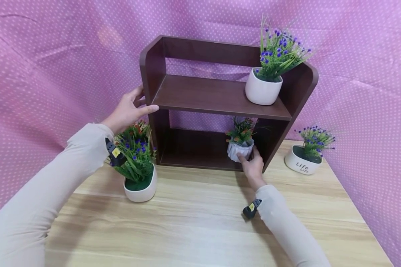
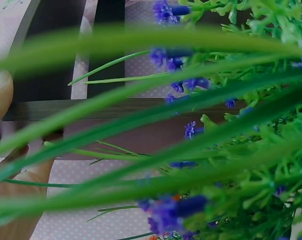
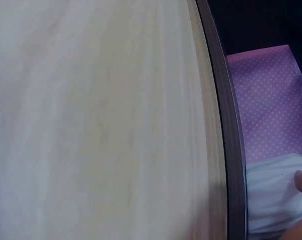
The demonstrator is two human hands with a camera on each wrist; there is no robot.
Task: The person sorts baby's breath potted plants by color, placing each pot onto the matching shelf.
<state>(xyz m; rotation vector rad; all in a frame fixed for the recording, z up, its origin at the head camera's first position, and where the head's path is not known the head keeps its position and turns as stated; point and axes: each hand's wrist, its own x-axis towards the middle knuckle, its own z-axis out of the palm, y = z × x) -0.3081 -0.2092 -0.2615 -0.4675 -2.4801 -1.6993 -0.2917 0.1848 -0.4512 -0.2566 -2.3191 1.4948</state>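
A dark brown two-tier shelf [image 1: 200, 92] stands on the table. My left hand [image 1: 128, 109] grips its left side panel, the thumb on the front edge by the upper board and the fingers around the outer side. In the left wrist view, grass blades partly cover that hand [image 2: 20, 195]. On the lower board, at the right, sits a pleated white pot [image 1: 235, 151] with orange flowers. My right hand [image 1: 254, 167] holds this pot between thumb and fingers. The right wrist view catches only the thumb against the pot [image 3: 271, 185].
A white pot [image 1: 262, 91] of purple flowers stands on the upper board at the right. Another potted plant [image 1: 140, 191] is left of the shelf, under my left forearm. A "Life" pot [image 1: 300, 163] stands to the right. Pink dotted cloth [image 1: 70, 55] hangs behind the wooden table [image 1: 187, 218].
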